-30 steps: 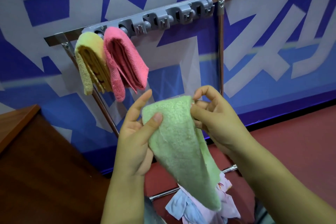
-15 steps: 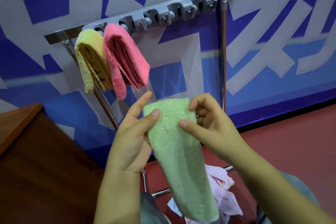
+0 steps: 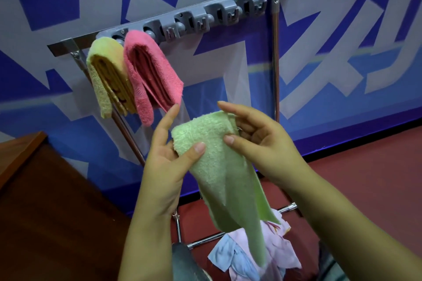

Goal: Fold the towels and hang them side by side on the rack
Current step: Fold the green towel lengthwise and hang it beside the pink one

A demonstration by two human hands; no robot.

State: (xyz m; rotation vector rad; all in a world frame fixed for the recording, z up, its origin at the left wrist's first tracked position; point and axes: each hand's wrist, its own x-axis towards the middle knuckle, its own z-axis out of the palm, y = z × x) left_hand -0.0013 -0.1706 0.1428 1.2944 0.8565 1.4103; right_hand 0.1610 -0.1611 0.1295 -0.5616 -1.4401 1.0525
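The left hand (image 3: 167, 162) and the right hand (image 3: 258, 143) both pinch the top of the folded green towel (image 3: 219, 171), which hangs down between them in front of the rack (image 3: 276, 52). The yellow towel (image 3: 107, 75) and the pink towel (image 3: 148, 70) hang side by side on its left end.

One head-worn view looks forward and down, close over both hands, facing the rack (image 3: 173, 27) and far wall (image 3: 342, 64).

Staged indoor set, printed blue backdrop (image 3: 342, 64), freestanding towel rack (image 3: 182, 23), red floor (image 3: 365, 178)
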